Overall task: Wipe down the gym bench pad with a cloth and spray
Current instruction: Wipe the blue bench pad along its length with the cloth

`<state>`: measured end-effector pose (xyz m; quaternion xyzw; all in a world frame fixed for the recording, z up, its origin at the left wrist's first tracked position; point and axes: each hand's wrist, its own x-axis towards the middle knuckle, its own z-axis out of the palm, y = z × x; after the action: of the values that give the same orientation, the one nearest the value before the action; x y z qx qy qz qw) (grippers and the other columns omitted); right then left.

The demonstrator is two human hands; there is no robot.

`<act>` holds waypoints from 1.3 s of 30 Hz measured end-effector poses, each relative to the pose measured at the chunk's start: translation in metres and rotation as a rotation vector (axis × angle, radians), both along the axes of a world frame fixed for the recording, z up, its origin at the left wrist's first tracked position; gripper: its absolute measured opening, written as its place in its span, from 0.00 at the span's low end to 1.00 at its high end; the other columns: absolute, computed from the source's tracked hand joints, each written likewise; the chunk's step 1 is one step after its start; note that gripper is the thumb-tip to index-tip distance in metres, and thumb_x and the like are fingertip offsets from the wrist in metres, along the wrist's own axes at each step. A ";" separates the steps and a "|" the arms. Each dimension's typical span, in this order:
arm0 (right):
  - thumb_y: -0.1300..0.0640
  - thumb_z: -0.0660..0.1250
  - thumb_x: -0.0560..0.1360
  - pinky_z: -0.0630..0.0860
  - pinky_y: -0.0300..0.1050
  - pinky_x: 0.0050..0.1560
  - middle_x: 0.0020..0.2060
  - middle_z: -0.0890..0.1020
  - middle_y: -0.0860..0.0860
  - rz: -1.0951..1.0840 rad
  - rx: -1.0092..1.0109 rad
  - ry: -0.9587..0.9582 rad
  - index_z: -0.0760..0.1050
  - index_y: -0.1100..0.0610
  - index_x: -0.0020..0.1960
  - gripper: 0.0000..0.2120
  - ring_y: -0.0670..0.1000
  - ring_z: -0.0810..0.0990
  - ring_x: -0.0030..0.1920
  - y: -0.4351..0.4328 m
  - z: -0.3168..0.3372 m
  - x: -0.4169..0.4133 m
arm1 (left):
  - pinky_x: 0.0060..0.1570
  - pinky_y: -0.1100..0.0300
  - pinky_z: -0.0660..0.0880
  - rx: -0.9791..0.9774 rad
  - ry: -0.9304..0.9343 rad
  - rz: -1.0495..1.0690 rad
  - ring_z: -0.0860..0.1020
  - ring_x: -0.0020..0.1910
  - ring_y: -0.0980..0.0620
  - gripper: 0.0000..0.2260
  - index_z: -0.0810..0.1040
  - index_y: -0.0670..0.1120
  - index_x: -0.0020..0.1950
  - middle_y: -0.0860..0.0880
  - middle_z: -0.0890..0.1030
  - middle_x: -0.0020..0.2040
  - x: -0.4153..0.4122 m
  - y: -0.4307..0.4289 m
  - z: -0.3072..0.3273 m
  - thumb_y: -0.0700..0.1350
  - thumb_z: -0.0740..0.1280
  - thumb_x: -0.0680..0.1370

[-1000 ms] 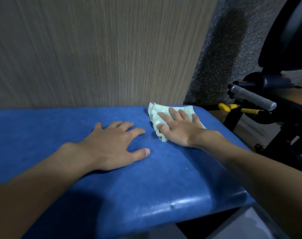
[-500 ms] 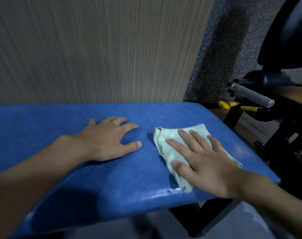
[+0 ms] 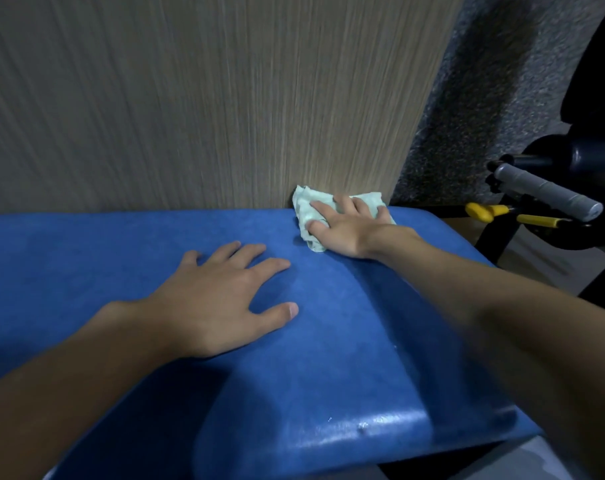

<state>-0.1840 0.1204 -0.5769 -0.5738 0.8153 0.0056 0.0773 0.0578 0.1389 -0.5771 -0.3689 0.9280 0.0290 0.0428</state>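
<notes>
One wood-grain panel (image 3: 190, 98) rises along the far side, closing off the way beyond the one blue padded table (image 3: 328, 358) that fills the near view. At far right are a speckled grey wall (image 3: 484, 81) and one black machine frame (image 3: 495, 237) with one grey handle (image 3: 547, 192) and two yellow-tipped pieces (image 3: 479, 212). Two hands lie on the table. The left hand (image 3: 211, 299) is flat, its grip spread and holding nothing. The right hand (image 3: 346, 226) has a flat grip, straight fingers pressing one pale green cloth (image 3: 304, 206) at the far edge by the panel.
</notes>
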 end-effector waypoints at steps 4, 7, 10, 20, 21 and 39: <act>0.35 0.41 0.78 0.35 0.65 0.74 0.80 0.41 0.47 0.020 0.012 0.006 0.43 0.36 0.78 0.29 0.53 0.37 0.79 0.026 -0.002 0.008 | 0.75 0.44 0.52 -0.014 0.049 0.028 0.50 0.79 0.55 0.43 0.53 0.64 0.77 0.57 0.53 0.80 0.002 0.008 0.002 0.76 0.36 0.63; 0.35 0.41 0.78 0.34 0.64 0.74 0.80 0.40 0.47 0.069 0.005 0.008 0.42 0.35 0.78 0.29 0.53 0.36 0.79 0.064 -0.005 0.019 | 0.73 0.46 0.56 -0.025 0.067 0.060 0.54 0.78 0.55 0.43 0.57 0.63 0.77 0.57 0.57 0.79 0.004 0.018 0.005 0.75 0.36 0.64; 0.34 0.40 0.78 0.34 0.63 0.74 0.80 0.39 0.46 0.117 -0.016 0.029 0.40 0.35 0.78 0.29 0.53 0.36 0.79 0.111 -0.009 0.034 | 0.72 0.47 0.57 -0.024 0.065 0.085 0.56 0.77 0.54 0.38 0.59 0.61 0.77 0.56 0.58 0.78 0.011 0.031 0.007 0.73 0.41 0.69; 0.34 0.40 0.80 0.33 0.62 0.75 0.80 0.40 0.46 0.204 -0.063 -0.051 0.42 0.37 0.79 0.29 0.51 0.36 0.79 0.199 0.001 0.063 | 0.63 0.49 0.69 -0.044 0.395 0.148 0.72 0.65 0.51 0.18 0.70 0.53 0.71 0.54 0.75 0.66 0.009 0.073 0.020 0.54 0.57 0.82; 0.35 0.41 0.80 0.35 0.61 0.75 0.80 0.44 0.45 0.197 -0.112 -0.097 0.46 0.38 0.79 0.28 0.49 0.39 0.79 0.202 0.006 0.057 | 0.62 0.50 0.70 -0.057 0.483 0.145 0.73 0.64 0.50 0.16 0.72 0.51 0.69 0.53 0.76 0.64 0.000 0.081 0.025 0.52 0.58 0.82; 0.45 0.52 0.82 0.58 0.52 0.67 0.65 0.75 0.45 0.084 -0.401 -0.135 0.73 0.47 0.66 0.17 0.49 0.67 0.69 0.195 0.002 -0.034 | 0.70 0.32 0.51 -0.176 0.055 0.027 0.50 0.78 0.41 0.32 0.49 0.55 0.81 0.50 0.52 0.80 -0.077 0.158 -0.017 0.65 0.37 0.78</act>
<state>-0.2180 0.3159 -0.5751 -0.6104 0.7683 -0.1921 0.0156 -0.0195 0.2969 -0.5939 -0.3830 0.9227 -0.0421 -0.0155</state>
